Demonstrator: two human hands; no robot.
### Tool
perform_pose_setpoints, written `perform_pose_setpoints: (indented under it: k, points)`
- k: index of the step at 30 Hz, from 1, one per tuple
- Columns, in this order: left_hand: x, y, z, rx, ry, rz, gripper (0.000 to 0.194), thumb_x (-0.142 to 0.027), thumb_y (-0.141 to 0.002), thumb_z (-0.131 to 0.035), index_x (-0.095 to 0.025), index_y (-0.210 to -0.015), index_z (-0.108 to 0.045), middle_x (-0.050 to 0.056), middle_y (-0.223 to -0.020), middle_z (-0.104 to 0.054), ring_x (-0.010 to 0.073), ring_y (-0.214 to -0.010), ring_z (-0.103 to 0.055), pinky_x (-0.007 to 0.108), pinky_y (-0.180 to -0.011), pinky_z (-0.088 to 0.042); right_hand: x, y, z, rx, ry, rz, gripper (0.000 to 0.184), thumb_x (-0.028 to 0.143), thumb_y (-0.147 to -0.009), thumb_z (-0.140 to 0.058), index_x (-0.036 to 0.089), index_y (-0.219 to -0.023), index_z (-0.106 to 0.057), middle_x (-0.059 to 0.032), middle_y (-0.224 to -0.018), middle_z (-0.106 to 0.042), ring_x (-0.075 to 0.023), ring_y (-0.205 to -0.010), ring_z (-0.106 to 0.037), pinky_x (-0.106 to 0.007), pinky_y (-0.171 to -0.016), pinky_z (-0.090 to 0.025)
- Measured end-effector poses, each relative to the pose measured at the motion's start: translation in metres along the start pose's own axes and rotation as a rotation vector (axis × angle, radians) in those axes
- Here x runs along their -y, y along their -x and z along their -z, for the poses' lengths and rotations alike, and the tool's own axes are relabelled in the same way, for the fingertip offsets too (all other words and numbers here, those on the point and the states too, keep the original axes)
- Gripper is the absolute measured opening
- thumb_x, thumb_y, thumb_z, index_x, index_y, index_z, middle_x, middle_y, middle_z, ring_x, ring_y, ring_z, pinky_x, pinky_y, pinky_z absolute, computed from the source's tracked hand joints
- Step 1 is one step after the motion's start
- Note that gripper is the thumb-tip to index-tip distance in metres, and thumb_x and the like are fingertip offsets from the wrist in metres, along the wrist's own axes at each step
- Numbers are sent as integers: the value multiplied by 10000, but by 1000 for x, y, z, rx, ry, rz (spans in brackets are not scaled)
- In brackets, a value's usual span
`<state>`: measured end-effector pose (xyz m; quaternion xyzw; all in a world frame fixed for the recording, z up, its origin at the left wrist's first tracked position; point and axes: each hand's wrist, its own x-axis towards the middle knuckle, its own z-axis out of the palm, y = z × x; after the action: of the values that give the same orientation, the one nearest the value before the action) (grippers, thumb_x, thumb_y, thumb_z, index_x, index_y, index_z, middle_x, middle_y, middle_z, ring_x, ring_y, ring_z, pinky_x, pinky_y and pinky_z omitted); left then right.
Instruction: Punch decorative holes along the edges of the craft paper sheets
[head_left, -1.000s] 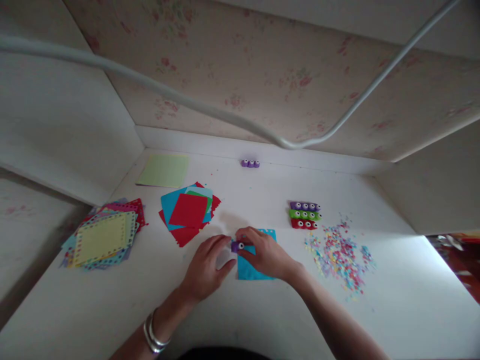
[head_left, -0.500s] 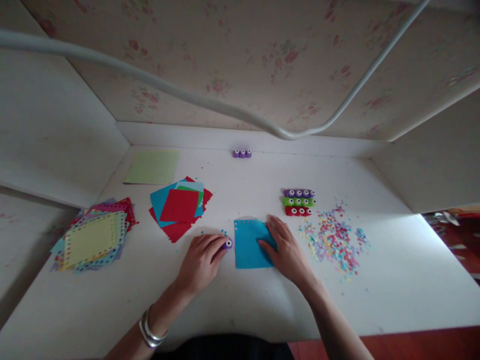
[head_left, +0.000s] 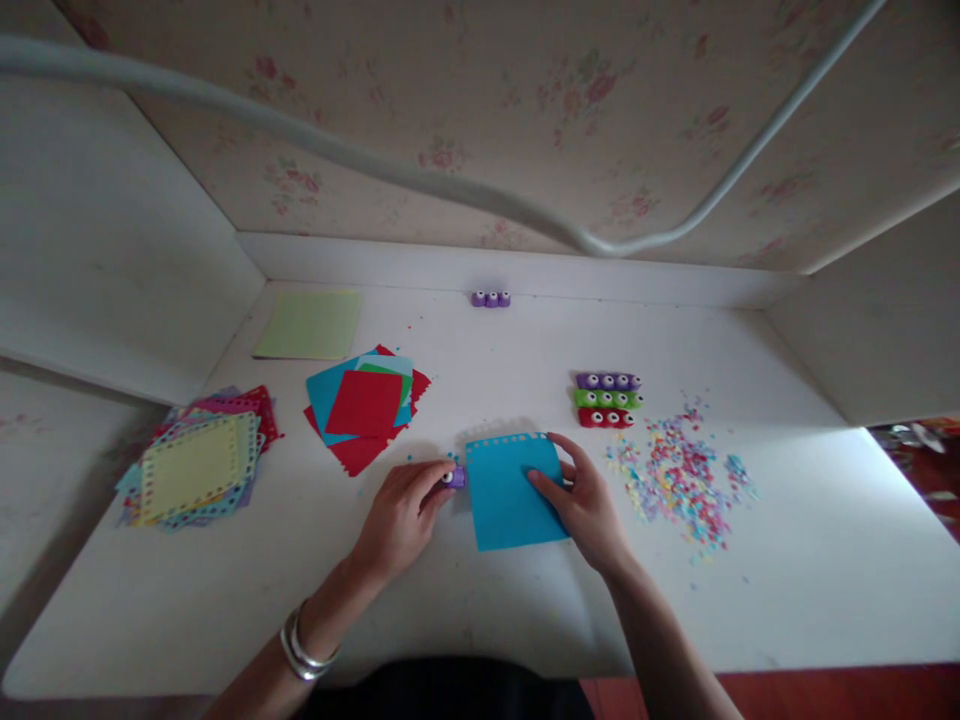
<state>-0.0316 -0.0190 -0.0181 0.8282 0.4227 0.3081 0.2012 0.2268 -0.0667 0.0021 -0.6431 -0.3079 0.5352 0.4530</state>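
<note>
My left hand is closed round a small purple craft punch with a white-ringed button, tilted on the table. My right hand pinches the right side of a square blue paper sheet, thumb on top and fingers behind. A row of punched holes runs along the sheet's far edge. The sheet's left edge is close to the punch; whether it sits in the punch's slot I cannot tell. A few blue paper bits lie just beyond the punch.
Left: punched sheets in a pile, red and blue papers, and a pale green sheet. At the back stand purple punches. Right: rows of purple, green and red punches, beside scattered confetti. A white cable hangs across the wall.
My right hand has gone from resting flat on the blue sheet to pinching and lifting its right side. The punch in my left hand has tilted towards the sheet. The view shifted slightly.
</note>
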Motion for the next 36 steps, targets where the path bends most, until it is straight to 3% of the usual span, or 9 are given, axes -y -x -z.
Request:
perform_pose_setpoints:
  k: [14,29,33,36]
  points:
    - [2,1,0,29,-5,-21,265,-313,-979,-557,-238,-1225,-623,66,-1096,-731,219,-987,-678,398,-889,-549,3,0,-3,-16,36,8,747,518,-746,-783,295,-1375,-448,-46,-990,-742,-192,-682,-664,-300,-568,-553]
    - [3,0,-3,63,-16,-53,331,-338,-960,-598,-230,-1272,-605,71,-1141,-722,233,-1014,-671,415,-896,-529,11,4,-10,-65,324,101,685,543,-795,-711,294,-1387,-473,-55,-996,-736,-204,-679,-693,-303,-556,-571]
    - [2,2,-3,62,-29,-36,327,-346,-940,-628,-225,-1243,-615,66,-1124,-723,239,-1014,-664,429,-912,-519,5,2,-12,-28,378,96,666,523,-828,-682,302,-1410,-445,-58,-1020,-732,-216,-702,-708,-312,-550,-582]
    - [2,1,-3,51,-35,-42,280,-333,-934,-637,-224,-1193,-646,63,-1110,-723,237,-1007,-663,422,-908,-520,-4,1,-11,-57,501,216,631,490,-855,-665,271,-1408,-455,-95,-1110,-706,-235,-776,-710,-360,-608,-608]
